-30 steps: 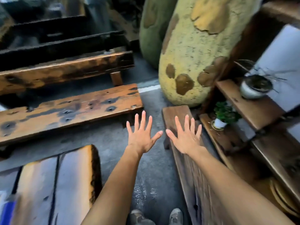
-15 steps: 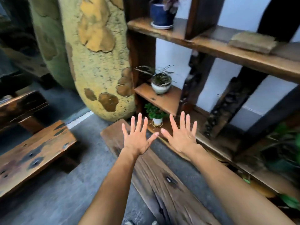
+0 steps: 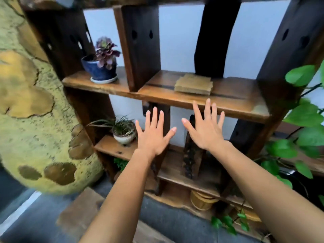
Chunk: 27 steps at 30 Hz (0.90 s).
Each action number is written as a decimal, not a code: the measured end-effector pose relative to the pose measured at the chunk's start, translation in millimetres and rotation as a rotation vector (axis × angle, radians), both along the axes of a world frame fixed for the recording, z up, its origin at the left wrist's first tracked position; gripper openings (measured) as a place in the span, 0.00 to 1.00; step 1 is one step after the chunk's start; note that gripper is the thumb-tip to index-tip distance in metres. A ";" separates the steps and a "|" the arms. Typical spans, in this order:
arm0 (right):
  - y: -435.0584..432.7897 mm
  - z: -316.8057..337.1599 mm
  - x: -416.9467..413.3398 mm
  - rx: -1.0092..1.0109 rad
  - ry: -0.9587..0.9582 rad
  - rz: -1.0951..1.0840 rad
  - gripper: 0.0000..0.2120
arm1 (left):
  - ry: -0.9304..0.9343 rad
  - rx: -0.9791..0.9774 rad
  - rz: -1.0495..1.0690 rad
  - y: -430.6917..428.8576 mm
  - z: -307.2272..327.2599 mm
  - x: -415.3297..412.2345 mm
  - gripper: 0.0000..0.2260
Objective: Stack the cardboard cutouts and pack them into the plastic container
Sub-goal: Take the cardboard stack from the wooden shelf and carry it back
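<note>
A small stack of brown cardboard cutouts (image 3: 193,84) lies flat on the upper wooden shelf (image 3: 228,102), near its middle. My left hand (image 3: 152,133) is stretched out in front of the shelving, palm down, fingers spread, holding nothing. My right hand (image 3: 206,128) is beside it, also spread and empty, its fingertips just below the front edge of the upper shelf and below the cutouts. No plastic container is in view.
A blue pot with a purple succulent (image 3: 102,64) stands left on the upper shelf. A white pot with grassy leaves (image 3: 122,132) sits on the lower shelf (image 3: 112,147). Green vine leaves (image 3: 305,116) hang at right. A large yellow mottled form (image 3: 35,111) stands at left.
The view has swung right and up, from benches on the floor to the shelving. Both hands stayed spread and empty and now reach nearer the upper shelf with the cutouts.
</note>
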State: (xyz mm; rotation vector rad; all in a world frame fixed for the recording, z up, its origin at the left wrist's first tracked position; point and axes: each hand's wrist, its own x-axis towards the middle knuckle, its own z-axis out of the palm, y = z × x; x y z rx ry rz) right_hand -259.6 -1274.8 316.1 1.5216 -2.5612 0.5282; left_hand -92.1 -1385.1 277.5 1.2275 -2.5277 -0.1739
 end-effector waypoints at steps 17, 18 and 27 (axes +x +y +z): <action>-146.1 99.7 -132.2 0.003 -0.623 -0.532 0.29 | 0.079 0.511 -0.044 -175.2 144.8 -159.1 0.30; -150.4 102.1 -134.6 -0.009 -0.692 -0.524 0.28 | 0.074 0.557 -0.051 -176.9 147.6 -163.3 0.30; -163.1 108.7 -147.6 -0.187 -1.031 -0.558 0.18 | 0.152 0.922 -0.078 -199.5 158.9 -181.4 0.22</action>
